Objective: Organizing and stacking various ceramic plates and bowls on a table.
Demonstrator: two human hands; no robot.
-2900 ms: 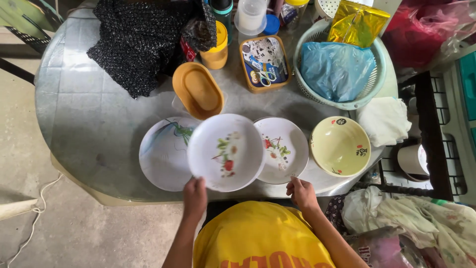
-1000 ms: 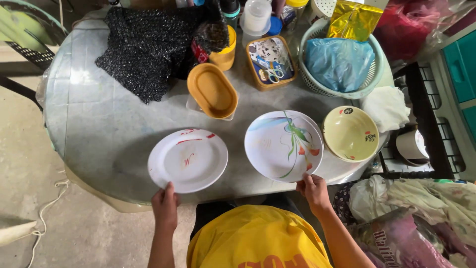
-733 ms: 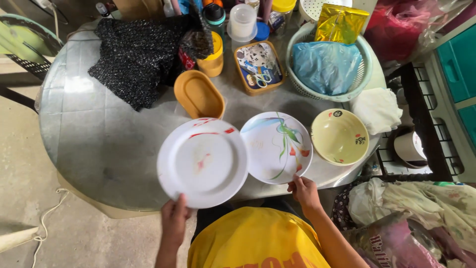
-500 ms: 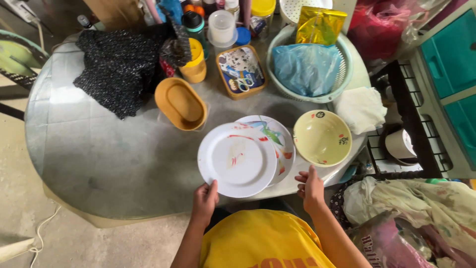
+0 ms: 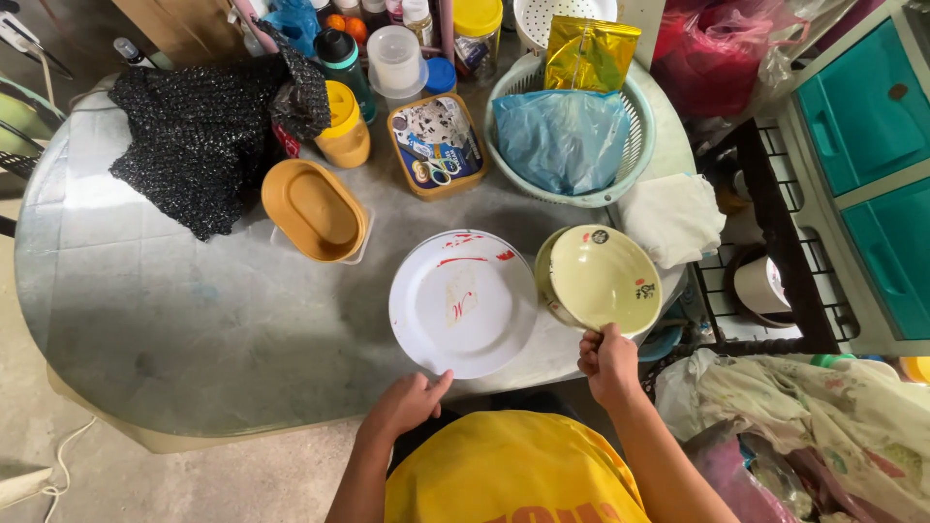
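1. The right hand pinches the near rim of a pale yellow bowl, fingers closed on the edge; the bowl is tipped, its far side raised toward the left, at the table's right edge.
2. The left hand lies loose and slack just below a white plate — fingertips at or very near the plate's near rim, gripping nothing.
3. The white plate, marked with thin red strokes, lies flat near the front edge of the table, covering other plates beneath it of which only a sliver of rim shows at its top.
4. Bowl and plate sit side by side, the bowl's left rim overlapping or touching the plate's right edge.
5. Beyond the plate: an orange oval lid resting on a clear container, tilted, and an open orange tub with scissors and small items inside.
6. Further back — a yellow-capped jar, a dark knitted cloth heaped at the far left, and a pale green basket holding a blue plastic bag with a gold foil packet at its far rim.
7. A folded white cloth lies right of the bowl, at the table's edge beside a black wire rack.
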